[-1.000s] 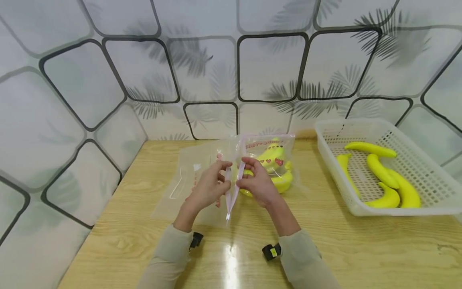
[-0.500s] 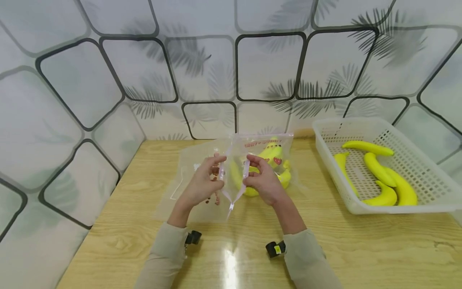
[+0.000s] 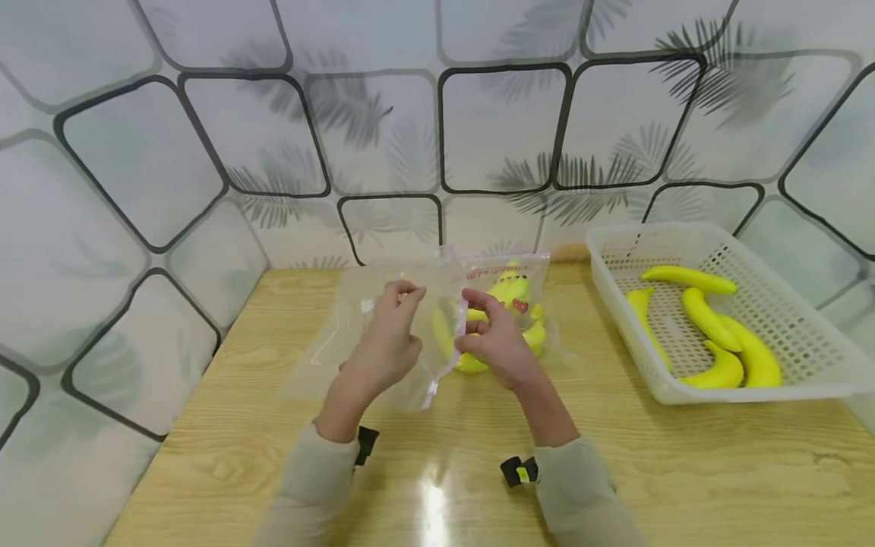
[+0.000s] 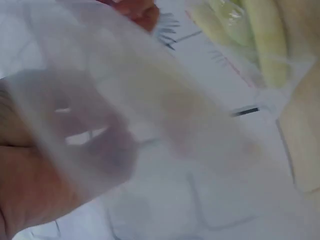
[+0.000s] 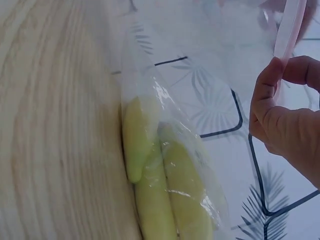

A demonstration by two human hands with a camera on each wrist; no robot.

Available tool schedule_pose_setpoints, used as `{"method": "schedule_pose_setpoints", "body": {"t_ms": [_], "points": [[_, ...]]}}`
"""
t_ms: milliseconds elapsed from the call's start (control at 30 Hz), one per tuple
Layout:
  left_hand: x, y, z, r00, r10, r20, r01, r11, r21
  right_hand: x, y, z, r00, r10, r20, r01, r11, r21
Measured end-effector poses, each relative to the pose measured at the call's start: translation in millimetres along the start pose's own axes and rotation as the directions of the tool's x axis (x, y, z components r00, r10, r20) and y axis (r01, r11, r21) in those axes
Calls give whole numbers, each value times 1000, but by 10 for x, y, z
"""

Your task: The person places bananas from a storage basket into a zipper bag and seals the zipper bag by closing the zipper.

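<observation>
A clear zip bag (image 3: 342, 323) with red print lies open-mouthed between my hands, its pink lip curving down to a white slider (image 3: 434, 388). My right hand (image 3: 502, 343) pinches the pink lip (image 5: 290, 30) between thumb and fingers. My left hand (image 3: 384, 338) has bent fingers drawn together at the bag's left side; in the left wrist view the cloudy film (image 4: 175, 125) covers its fingers, which look pinched on it. Toy-like yellow bananas (image 3: 472, 362) lie in clear plastic behind the right hand, also seen as bananas (image 5: 187, 190) in the right wrist view.
A white perforated basket (image 3: 772, 393) with several yellow bananas (image 3: 707, 323) stands at the right of the wooden table (image 3: 205, 456). Behind the table rises a patterned wall (image 3: 506, 129). Black wrist cameras (image 3: 514, 472) hang under both sleeves.
Both hands first drew the two pink lips apart. Since then my left hand has turned and its fingers have bent inward, while the right keeps its pinch. The view has shifted slightly.
</observation>
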State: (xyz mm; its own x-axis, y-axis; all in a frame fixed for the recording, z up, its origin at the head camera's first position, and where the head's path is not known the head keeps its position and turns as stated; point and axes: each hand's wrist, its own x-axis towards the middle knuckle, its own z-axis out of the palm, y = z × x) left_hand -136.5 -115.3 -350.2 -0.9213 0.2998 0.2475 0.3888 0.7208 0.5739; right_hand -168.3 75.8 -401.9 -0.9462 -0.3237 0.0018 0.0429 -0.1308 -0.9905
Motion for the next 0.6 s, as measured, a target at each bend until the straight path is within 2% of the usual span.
{"method": "schedule_pose_setpoints", "body": {"t_ms": [100,167,233,300,367,433,500,533,600], "points": [[61,106,-109,993,-29,116,11,989,149,11,21,48,1000,12,10,-11,1000,-12],[100,123,-202,990,-65,128,38,977,209,18,26,50,1000,14,0,-14,1000,-8],[119,109,-288,991,-107,84,82,963,258,28,32,37,1000,18,-12,-18,1000,-6],[120,102,-342,993,-117,8,108,934,340,45,38,28,1000,19,-9,-19,1000,-9],[109,104,-332,992,-95,-78,120,883,454,57,44,39,1000,25,-1,-25,999,-23],[107,130,-291,988,-54,-144,126,820,558,72,59,59,1000,28,3,-28,999,-38],[120,164,-269,987,-26,-162,123,770,626,80,66,79,999,34,0,-34,998,-46],[131,180,-283,988,-29,-152,120,761,637,79,63,86,999,35,-4,-35,998,-49],[157,191,-366,989,-41,-142,119,789,603,83,58,88,1000,30,-9,-30,999,-37]]}}
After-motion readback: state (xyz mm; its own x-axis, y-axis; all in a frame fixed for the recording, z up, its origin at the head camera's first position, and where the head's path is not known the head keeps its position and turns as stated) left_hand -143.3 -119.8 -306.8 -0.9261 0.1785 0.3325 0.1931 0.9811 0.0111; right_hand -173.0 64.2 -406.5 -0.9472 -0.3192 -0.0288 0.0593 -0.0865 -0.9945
